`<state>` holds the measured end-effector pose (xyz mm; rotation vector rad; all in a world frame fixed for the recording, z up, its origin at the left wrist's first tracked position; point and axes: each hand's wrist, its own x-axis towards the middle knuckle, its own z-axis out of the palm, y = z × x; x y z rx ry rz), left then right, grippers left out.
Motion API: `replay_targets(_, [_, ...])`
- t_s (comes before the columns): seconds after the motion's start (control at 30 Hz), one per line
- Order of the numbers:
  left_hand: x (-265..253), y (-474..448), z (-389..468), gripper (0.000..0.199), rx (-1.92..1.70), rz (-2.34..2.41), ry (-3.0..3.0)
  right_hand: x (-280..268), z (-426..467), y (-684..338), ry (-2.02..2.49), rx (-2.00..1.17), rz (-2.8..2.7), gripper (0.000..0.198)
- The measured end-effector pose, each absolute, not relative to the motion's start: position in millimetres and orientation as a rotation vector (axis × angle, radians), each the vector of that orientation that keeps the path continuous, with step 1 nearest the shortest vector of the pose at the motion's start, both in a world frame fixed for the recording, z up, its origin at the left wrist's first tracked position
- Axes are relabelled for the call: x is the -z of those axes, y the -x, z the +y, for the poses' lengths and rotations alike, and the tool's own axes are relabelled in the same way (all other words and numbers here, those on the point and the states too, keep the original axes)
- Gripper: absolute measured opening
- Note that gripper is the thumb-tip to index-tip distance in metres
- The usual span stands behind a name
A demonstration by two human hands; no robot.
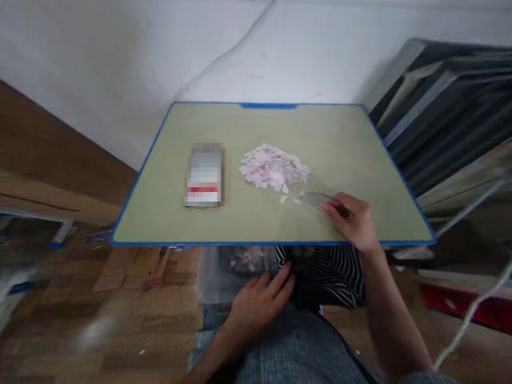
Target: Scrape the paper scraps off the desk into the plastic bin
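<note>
My right hand [352, 216] is over the right front of the small table [340, 138], its fingers pinched on thin, dark tweezers [320, 195]. The tweezers point left and look slightly blurred. Near their tip lie a few loose white paper pieces [284, 199]. Behind these is a heap of small white and pinkish paper pieces [272, 168]. My left hand [260, 301] rests below the table's front edge, fingers stretched out and apart, by my lap and a clear plastic box [208, 280]. It holds nothing that I can see.
On the table's left lies a flat rectangular packet [205, 176], blurred out, with a red band. The table has a raised blue rim. Dark panels [440, 90] lean at the right against the white wall [312, 48]. Cardboard [136, 266] lies on the wooden floor.
</note>
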<state>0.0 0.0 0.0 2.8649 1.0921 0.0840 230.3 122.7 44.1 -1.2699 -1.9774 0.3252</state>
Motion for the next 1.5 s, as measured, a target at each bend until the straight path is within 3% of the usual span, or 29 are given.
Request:
replay_targets(0.17, [-2.2,1.1,-2.5,0.044,-0.063,1.071,-2.862,-46.7,120.2,-230.7,1.332,-0.292,-1.883,0.029])
replay_targets(0.8, [-4.1,0.7,-0.9,0.043,-0.04,1.084,-2.855,-45.8,133.7,-212.9,1.205,-0.366,-2.039,0.022])
replay_targets(1.0, [-5.2,0.6,-0.6,0.043,-0.053,1.079,-2.859,-45.6,133.3,-214.5,1.321,-0.184,-1.951,0.025])
replay_targets(1.3, [-4.3,0.8,-0.4,0.044,-0.042,1.078,-2.858,-46.1,133.9,-211.7,1.316,-0.174,-1.954,0.024])
replay_targets(1.5, [-4.9,0.2,0.3,0.041,-0.027,1.074,-2.852,-45.4,132.9,-211.8,1.223,-0.344,-2.06,0.02])
